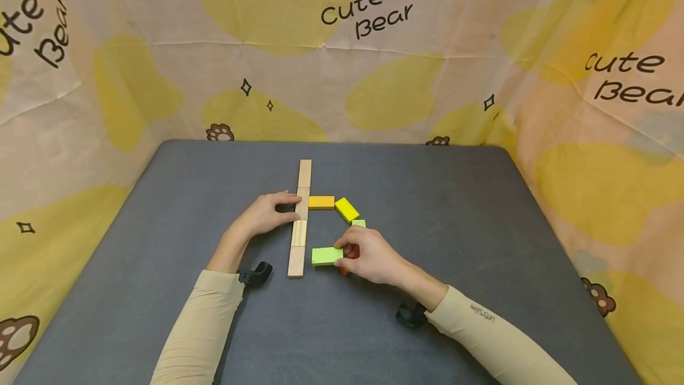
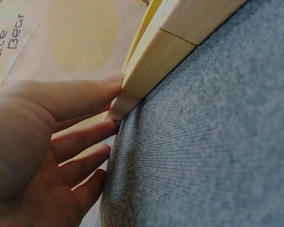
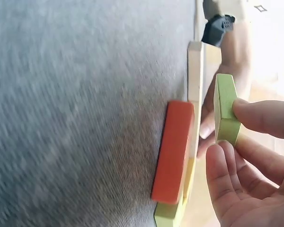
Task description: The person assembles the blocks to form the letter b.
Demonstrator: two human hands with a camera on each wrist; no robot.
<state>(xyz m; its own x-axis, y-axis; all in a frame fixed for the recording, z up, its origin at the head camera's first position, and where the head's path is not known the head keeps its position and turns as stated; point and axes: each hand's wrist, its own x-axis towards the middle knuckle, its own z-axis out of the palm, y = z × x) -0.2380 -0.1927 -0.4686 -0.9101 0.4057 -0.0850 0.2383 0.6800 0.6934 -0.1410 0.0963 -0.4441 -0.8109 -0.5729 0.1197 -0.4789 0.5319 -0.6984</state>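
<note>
My right hand (image 1: 372,256) pinches a light green block (image 1: 327,256) by its right end, thumb on one side and fingers on the other. In the right wrist view this green block (image 3: 226,106) appears raised off the table, and a red block (image 3: 174,151) lies below it, mostly hidden by the hand in the head view. My left hand (image 1: 266,213) touches the left side of a straight row of plain wooden blocks (image 1: 300,233) with extended thumb and fingertips. In the left wrist view, the thumb meets the wooden row (image 2: 149,66) at its edge.
From the wooden row an orange-yellow block (image 1: 322,202) runs right, followed by a tilted yellow block (image 1: 347,210) and another green block (image 1: 358,223) partly under the right hand. All lie on a dark grey table (image 1: 454,212). A patterned cloth (image 1: 299,76) hangs behind and beside it.
</note>
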